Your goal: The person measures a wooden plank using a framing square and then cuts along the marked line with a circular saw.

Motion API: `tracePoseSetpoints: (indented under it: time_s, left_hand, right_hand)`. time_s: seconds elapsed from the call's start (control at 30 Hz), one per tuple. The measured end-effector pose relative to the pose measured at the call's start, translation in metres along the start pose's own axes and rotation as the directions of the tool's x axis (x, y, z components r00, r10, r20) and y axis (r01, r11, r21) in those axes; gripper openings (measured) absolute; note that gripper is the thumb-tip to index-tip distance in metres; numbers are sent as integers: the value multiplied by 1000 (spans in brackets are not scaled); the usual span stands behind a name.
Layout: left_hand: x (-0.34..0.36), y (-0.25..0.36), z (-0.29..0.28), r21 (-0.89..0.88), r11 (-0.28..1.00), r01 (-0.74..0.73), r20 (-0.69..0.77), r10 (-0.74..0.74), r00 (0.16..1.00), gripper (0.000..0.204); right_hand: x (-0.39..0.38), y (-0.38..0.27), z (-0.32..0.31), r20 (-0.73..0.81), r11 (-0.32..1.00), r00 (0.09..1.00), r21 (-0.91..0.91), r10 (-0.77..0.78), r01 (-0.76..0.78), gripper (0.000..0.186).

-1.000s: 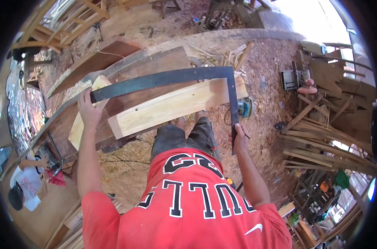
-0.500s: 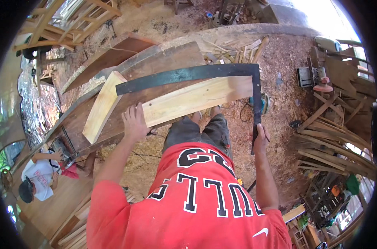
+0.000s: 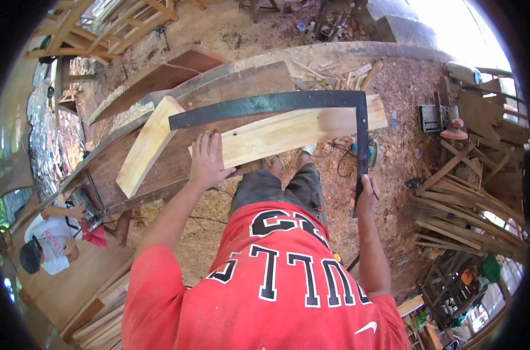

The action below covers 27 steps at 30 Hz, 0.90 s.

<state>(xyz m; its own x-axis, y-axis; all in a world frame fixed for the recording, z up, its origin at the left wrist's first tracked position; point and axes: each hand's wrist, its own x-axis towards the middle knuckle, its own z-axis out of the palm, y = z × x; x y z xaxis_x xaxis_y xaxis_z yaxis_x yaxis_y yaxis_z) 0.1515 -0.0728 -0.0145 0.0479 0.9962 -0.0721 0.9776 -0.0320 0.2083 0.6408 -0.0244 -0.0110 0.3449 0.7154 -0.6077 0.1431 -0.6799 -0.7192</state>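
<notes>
A pale wooden board (image 3: 282,138) lies along the bench, its right end sticking out past the upright leg of a large dark carpenter's square (image 3: 259,104). My left hand (image 3: 205,163) rests on the board's left part, fingers stretched out flat. Held at the lower end of its short leg, the square is in my right hand (image 3: 366,197), whose fingers are closed round it. A thin dark stick, perhaps a pencil (image 3: 376,195), pokes out of the same hand. The square's long leg runs left, its tip touching or overlapping a second pale board (image 3: 147,149).
The wooden bench (image 3: 110,175) curves across the left. At its far-left end a person (image 3: 49,242) works with a power tool (image 3: 84,205). Beyond lie a brown plank (image 3: 160,81) and wood offcuts (image 3: 358,76). Stacked lumber (image 3: 463,216) stands right; a blue power tool (image 3: 373,153) sits on the sawdust-covered floor.
The long board has slid to the right, so its end now passes beyond the square's short leg. My left hand has moved right with it. The square and right hand have barely shifted.
</notes>
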Motion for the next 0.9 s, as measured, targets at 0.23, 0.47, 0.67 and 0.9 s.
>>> tracePoseSetpoints:
  time_s: [0.23,0.47,0.67,0.9]
  left_hand:
    - [-10,-19,-29,-64,998,19,-135,-28,990,74]
    - [-32,-56,-22,29,995,96,45,-98,994,90]
    - [-34,-44,-15,20,984,177,63,-178,982,113]
    - [-32,-36,-13,133,941,311,50,-320,946,127]
  right_hand:
    - [-7,10,-17,31,1000,1000,-9,1,0,27]
    - [-24,8,-72,36,993,994,-63,103,-100,26]
    - [-16,10,-89,-4,977,998,-202,64,-63,28]
    - [8,-36,-40,22,973,1000,-230,4,1,29]
